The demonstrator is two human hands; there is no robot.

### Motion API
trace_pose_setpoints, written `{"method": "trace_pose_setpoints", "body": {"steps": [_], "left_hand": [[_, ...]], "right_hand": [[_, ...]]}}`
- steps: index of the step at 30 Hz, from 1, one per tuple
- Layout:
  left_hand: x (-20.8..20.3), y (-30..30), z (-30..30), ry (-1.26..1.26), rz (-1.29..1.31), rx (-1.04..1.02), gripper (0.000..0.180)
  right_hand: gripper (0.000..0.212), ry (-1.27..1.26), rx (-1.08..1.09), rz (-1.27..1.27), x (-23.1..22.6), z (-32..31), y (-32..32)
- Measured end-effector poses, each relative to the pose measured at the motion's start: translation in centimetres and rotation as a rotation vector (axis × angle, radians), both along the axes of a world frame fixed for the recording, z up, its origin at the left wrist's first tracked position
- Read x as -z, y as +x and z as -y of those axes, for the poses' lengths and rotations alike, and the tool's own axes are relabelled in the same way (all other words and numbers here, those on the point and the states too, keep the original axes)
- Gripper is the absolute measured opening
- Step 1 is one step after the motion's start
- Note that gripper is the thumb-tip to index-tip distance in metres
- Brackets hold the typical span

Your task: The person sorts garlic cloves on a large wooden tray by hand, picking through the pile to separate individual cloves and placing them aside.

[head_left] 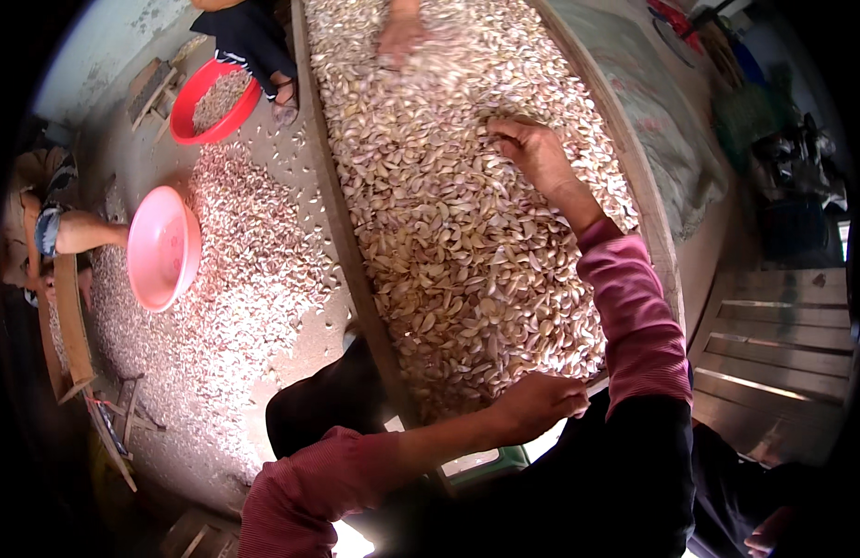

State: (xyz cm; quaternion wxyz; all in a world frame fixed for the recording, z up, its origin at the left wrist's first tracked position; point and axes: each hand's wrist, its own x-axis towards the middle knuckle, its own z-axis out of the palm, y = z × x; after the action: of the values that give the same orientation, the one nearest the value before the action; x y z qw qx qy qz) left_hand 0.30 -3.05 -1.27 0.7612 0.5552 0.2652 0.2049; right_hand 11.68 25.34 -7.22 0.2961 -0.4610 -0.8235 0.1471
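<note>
Garlic cloves [449,270] thickly cover the wooden-sided tray [605,98] before you: much work seems left; the finished part is unclear. Your right hand [534,156] bends its fingers over them, your left hand [537,407] curls at the near edge; whether either pinches anything, I cannot tell.

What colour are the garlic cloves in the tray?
The garlic cloves are cream with purplish tinges; head view.
</note>
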Motion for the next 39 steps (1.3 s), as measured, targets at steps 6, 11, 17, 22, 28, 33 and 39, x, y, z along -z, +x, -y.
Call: {"method": "trace_pose_setpoints", "body": {"steps": [6, 11, 17, 22, 28, 33, 39], "left_hand": [[-0.3, 0.7, 0.3, 0.07, -0.121, 0.083, 0.028], [-0.4, 0.2, 0.7, 0.079, -0.186, 0.035, 0.026], [-0.1, 0.7, 1.3, 0.043, -0.136, 0.036, 0.02], [-0.8, 0.2, 0.9, 0.14, -0.145, 0.101, 0.019], [-1.3, -0.1, 0.8, 0.136, -0.327, 0.235, 0.017], [5.2, 0.7, 5.4, 0.315, -0.194, -0.154, 0.02], [-1.5, -0.4, 0.0, 0.183, -0.358, 0.272, 0.021]], "right_hand": [[0.02, -0.227, 0.068, 0.084, 1.2, -1.8, -0.8], [0.014, -0.215, -0.025, 0.191, -0.1, -1.0, -1.8], [0.019, -0.133, 0.124, 0.511, -0.8, 0.1, -2.9], [0.032, 0.107, 0.082, 0.649, -1.7, 2.5, -7.5], [0.043, 0.246, -0.299, 0.487, -0.3, 6.1, -16.4], [0.041, 0.056, -0.244, 0.51, 0.8, 3.4, -17.3], [0.06, -0.062, -0.003, 0.749, 0.7, 1.2, -6.9]]}}
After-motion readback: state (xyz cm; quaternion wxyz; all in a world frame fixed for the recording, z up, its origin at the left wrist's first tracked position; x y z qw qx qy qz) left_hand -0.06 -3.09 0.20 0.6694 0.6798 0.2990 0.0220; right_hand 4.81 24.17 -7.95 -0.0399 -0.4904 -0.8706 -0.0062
